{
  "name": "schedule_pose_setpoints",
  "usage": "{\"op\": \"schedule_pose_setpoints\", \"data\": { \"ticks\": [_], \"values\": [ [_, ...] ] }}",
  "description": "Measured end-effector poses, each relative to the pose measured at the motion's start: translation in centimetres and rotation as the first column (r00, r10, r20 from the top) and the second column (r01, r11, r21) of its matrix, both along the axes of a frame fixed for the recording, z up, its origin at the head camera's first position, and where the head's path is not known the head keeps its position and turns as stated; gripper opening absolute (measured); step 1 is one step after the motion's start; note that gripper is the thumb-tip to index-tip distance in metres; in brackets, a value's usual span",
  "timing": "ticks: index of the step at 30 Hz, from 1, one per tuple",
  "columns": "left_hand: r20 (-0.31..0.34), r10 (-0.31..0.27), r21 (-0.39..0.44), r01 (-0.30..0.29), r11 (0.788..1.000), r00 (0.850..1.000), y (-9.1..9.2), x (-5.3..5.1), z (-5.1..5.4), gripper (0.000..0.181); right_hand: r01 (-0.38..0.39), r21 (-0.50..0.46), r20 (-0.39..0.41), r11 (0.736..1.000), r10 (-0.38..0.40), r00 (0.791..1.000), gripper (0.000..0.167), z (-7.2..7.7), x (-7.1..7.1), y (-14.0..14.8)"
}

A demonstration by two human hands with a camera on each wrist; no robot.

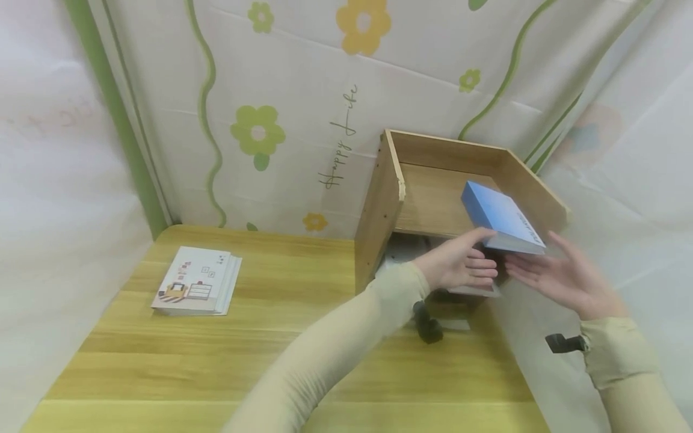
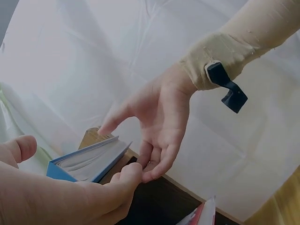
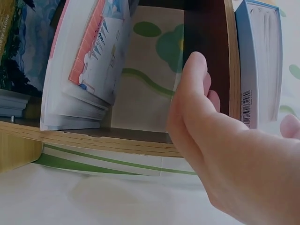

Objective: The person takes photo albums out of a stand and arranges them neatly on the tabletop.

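My left hand [image 1: 456,263] and right hand [image 1: 565,282], both spread, are just beside the blue book [image 1: 500,211] on the shelf [image 1: 430,189] at three o'clock.

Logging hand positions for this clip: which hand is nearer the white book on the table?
Left. The left hand is well to the right of the white book, by the near end of the blue book; the right hand is farther right.

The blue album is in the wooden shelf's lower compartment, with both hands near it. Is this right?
Wrong level: the head view shows the blue album on top of the wooden shelf. The left hand and right hand are near it.
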State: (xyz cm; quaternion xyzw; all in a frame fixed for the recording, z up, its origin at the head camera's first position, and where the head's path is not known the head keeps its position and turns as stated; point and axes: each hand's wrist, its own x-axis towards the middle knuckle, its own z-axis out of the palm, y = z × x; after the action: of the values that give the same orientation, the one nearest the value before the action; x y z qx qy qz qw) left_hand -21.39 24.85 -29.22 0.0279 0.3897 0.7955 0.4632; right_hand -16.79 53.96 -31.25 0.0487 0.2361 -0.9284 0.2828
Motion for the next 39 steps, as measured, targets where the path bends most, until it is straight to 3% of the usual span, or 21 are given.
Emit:
{"op": "schedule_pose_setpoints", "data": {
  "ticks": [4,10,18,28,34,39],
  "values": [
    [0.01,0.016,-0.003,-0.015,1.0,1.0,0.6,-0.4,0.1,0.075,0.027,0.031,0.022,0.999,-0.028,0.999,0.069,0.2,-0.2,-0.1],
    [-0.018,0.056,-0.01,-0.056,0.998,0.998,1.3,-1.0,0.0,0.07,0.097,0.11,0.027,0.989,-0.101,0.995,0.05,0.5,-0.3,-0.1],
    [0.037,0.083,0.031,-0.084,0.996,0.996,1.8,-1.4,-0.2,0.07,0.177,0.273,0.009,0.946,-0.186,0.982,0.029,1.3,-0.3,-0.6],
    [0.028,0.094,-0.048,-0.092,0.995,0.995,1.9,-1.5,0.0,0.063,0.192,0.377,-0.006,0.906,-0.205,0.979,0.03,1.8,-0.3,-1.1],
    [-0.019,0.1,-0.081,-0.101,0.992,0.995,1.7,-1.5,-0.1,0.054,0.198,0.396,-0.021,0.896,-0.207,0.978,0.029,1.9,-0.3,-1.2],
    [-0.02,0.127,-0.081,-0.128,0.989,0.992,1.8,-1.5,-0.1,0.053,0.2,0.396,-0.021,0.896,-0.209,0.978,0.028,1.8,-0.4,-1.2]
  ]
}}
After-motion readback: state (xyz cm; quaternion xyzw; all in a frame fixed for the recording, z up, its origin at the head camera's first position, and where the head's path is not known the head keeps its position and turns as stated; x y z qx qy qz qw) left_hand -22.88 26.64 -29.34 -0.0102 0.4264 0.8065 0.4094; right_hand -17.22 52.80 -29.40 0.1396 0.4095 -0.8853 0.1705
